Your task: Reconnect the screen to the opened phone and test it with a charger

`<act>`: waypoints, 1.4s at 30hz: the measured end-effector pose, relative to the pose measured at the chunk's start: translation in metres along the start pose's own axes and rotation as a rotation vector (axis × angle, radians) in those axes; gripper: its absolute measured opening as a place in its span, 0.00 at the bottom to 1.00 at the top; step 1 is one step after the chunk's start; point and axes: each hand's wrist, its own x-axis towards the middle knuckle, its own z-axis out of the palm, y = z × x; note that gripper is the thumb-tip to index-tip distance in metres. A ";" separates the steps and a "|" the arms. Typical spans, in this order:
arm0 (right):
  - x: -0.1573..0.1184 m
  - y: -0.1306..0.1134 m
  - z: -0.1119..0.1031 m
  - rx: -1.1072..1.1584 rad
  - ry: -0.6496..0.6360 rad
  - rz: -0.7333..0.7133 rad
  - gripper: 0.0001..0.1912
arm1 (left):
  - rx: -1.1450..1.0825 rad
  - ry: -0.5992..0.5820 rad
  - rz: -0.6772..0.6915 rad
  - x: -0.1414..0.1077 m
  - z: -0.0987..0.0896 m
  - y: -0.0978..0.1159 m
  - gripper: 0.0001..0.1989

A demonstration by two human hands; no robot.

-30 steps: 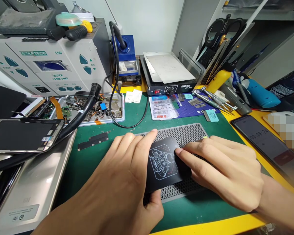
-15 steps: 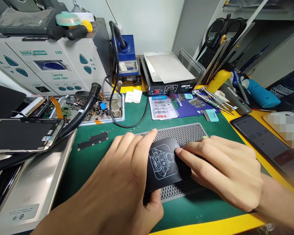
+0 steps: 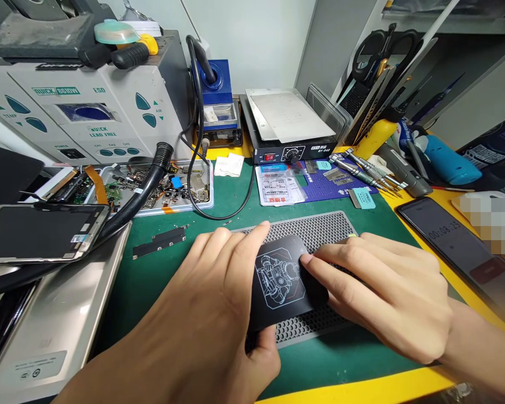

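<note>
Black panel (image 3: 280, 278) with white line art is held tilted above the honeycomb pad (image 3: 322, 225), near middle of the green mat (image 3: 379, 359); can't tell if its underside touches the pad. Left hand (image 3: 219, 297) is closed on the panel's left edge, fingers along the far side, thumb tucked low at the near edge. Right hand (image 3: 387, 292) has its fingers drawn together at the right edge, one fingertip on the top face near the far right corner; its underside is hidden, so can't tell if it pinches. Left of the left hand: thin black strip (image 3: 160, 242) flat on the mat, then black hose (image 3: 126, 219) running in front of the parts tray (image 3: 211, 193) full of boards. Behind the pad: plastic packet (image 3: 278, 188), purple mat (image 3: 320, 189), turquoise-handled blade (image 3: 365, 198). Farther back: black heater-type box (image 3: 265, 154) with red switch, metal plates (image 3: 292, 115) on top. Right of the right hand: phone (image 3: 458, 252), face up, timer reading 00:08:25.
</note>
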 end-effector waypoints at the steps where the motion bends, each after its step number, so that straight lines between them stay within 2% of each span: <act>1: 0.001 0.000 0.000 -0.001 0.001 0.000 0.13 | -0.003 -0.001 -0.004 0.000 0.000 0.000 0.41; 16: 0.001 0.000 -0.002 -0.009 0.014 0.001 0.13 | -0.006 -0.016 -0.035 -0.002 -0.001 -0.001 0.40; 21: 0.000 0.001 0.001 -0.009 0.023 -0.024 0.12 | -0.085 -0.164 -0.059 -0.011 -0.017 -0.008 0.45; 24: -0.002 0.002 0.003 -0.022 0.044 -0.018 0.13 | -0.102 -0.186 -0.121 -0.015 -0.030 -0.016 0.47; 29: -0.007 0.001 0.006 -0.017 0.051 -0.012 0.13 | -0.005 -0.260 -0.207 -0.021 -0.045 -0.027 0.47; 35: -0.006 0.004 0.007 0.010 0.074 -0.021 0.14 | -0.006 -0.287 -0.159 -0.023 -0.049 -0.024 0.40; 42: -0.007 0.003 0.007 0.019 0.063 -0.002 0.14 | 0.005 -0.262 -0.114 -0.020 -0.047 -0.022 0.39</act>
